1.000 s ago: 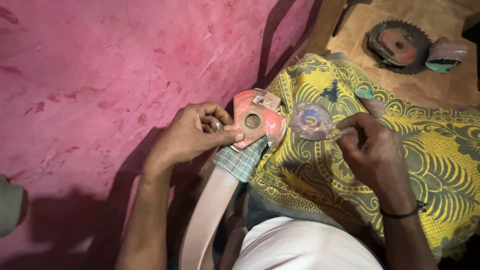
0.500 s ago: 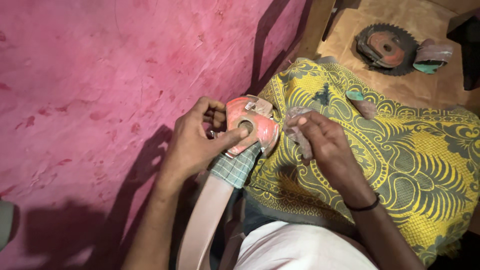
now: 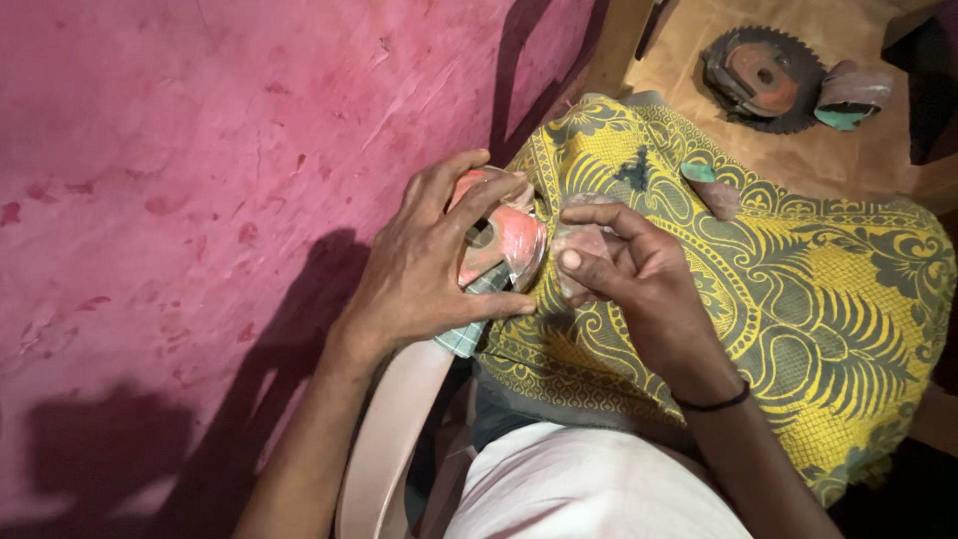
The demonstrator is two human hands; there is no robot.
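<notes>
My left hand [image 3: 429, 265] wraps around a reddish round disc [image 3: 509, 245] with a metal hole at its middle, thumb below and fingers over its top. A scrap of checked cloth [image 3: 469, 334] pokes out under that hand. My right hand [image 3: 624, 269] holds a small pale translucent piece [image 3: 579, 245] right against the disc's edge, fingers curled around it. Both hands rest over a yellow patterned cloth [image 3: 798, 299] across my lap. A black band circles my right wrist.
A pink floor [image 3: 200, 200] fills the left side. A pale plastic chair arm [image 3: 394, 439] runs under my left forearm. At the top right a toothed saw blade with a rusty disc [image 3: 763, 75] and a sanding roll [image 3: 848, 95] lie on brown ground.
My right hand has moved left, bringing the translucent piece up against the disc. My left hand has closed further over the disc, covering more of it.
</notes>
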